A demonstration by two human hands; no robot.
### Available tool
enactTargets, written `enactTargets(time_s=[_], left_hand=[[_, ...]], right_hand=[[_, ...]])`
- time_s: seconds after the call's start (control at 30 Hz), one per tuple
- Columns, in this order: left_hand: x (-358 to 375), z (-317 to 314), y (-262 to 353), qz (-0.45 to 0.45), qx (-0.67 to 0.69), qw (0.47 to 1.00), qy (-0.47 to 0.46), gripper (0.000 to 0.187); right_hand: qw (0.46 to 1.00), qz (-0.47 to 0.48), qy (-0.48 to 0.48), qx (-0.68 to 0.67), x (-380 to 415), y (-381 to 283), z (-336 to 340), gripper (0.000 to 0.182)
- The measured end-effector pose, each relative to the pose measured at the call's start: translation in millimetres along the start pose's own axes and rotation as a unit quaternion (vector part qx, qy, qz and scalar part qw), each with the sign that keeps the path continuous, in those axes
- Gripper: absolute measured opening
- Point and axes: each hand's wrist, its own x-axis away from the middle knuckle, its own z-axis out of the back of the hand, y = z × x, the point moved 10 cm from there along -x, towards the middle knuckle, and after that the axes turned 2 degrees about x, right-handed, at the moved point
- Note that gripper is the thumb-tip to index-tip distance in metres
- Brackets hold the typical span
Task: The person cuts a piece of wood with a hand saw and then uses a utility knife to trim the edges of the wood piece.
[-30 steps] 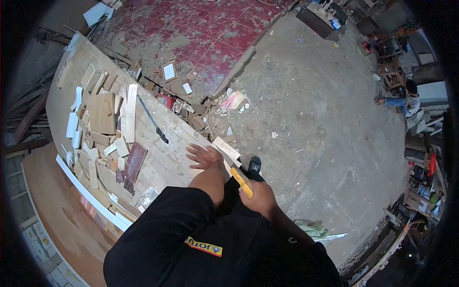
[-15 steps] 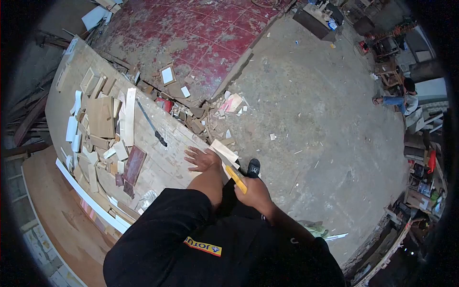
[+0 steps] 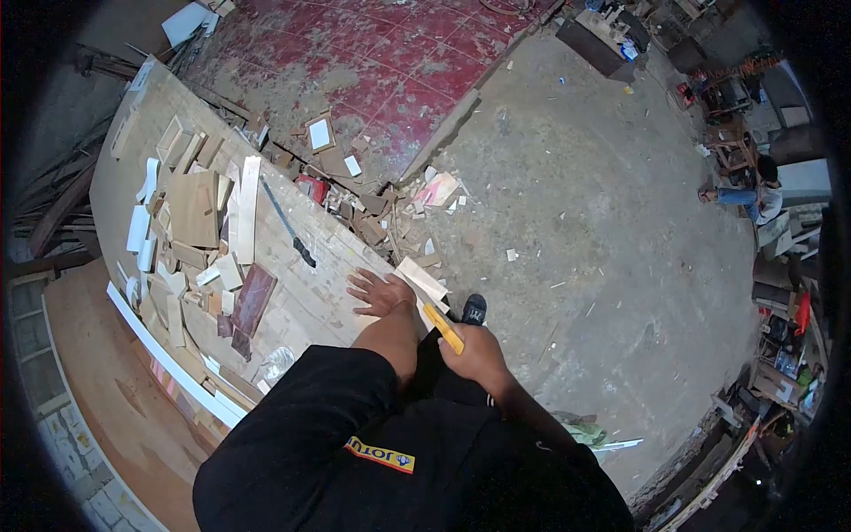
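My left hand point(image 3: 381, 294) lies flat on the wooden workbench point(image 3: 324, 306), palm down with the fingers spread. Beside its wrist, a pale piece of wood point(image 3: 423, 278) sticks out past the bench edge. My right hand point(image 3: 476, 351) is closed round the yellow handle of a hand saw point(image 3: 443, 328), close to that wood and the bench edge. The saw's blade is mostly hidden. On the bench beyond my left hand lies a long, thin blue-grey tool with a black handle point(image 3: 304, 253). A dark reddish board point(image 3: 254, 300) rests to the left.
Wood offcuts point(image 3: 193, 208) are heaped on the bench's left side, with a long pale strip point(image 3: 246, 208) beside them. Scraps point(image 3: 372, 217) litter the floor along the bench edge. A shod foot point(image 3: 474, 309) stands near my right hand. A person point(image 3: 761, 191) sits far right.
The whole view has shifted slightly to the right. My left hand stays flat on the bench and my right hand keeps its grip on the saw handle.
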Motion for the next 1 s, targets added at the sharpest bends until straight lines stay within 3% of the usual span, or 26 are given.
enactTargets(time_s=[0.23,0.47,0.8,1.0], left_hand=[[0,0,-5,-0.002,-0.010,1.000,0.015,0.081],[-2,0,-1,0.003,-0.010,1.000,0.011,0.080],[1,-1,-1,0.006,0.007,0.999,0.038,0.080],[2,-5,-8,0.007,-0.014,1.000,0.017,0.079]], right_hand=[[0.999,-0.015,-0.030,0.015,21,-31,16,0.038],[0.999,-0.028,-0.014,0.015,-12,-9,-15,0.039],[0.997,-0.056,-0.042,0.024,32,-29,26,0.034],[0.998,-0.042,-0.021,0.046,1,-21,0,0.037]])
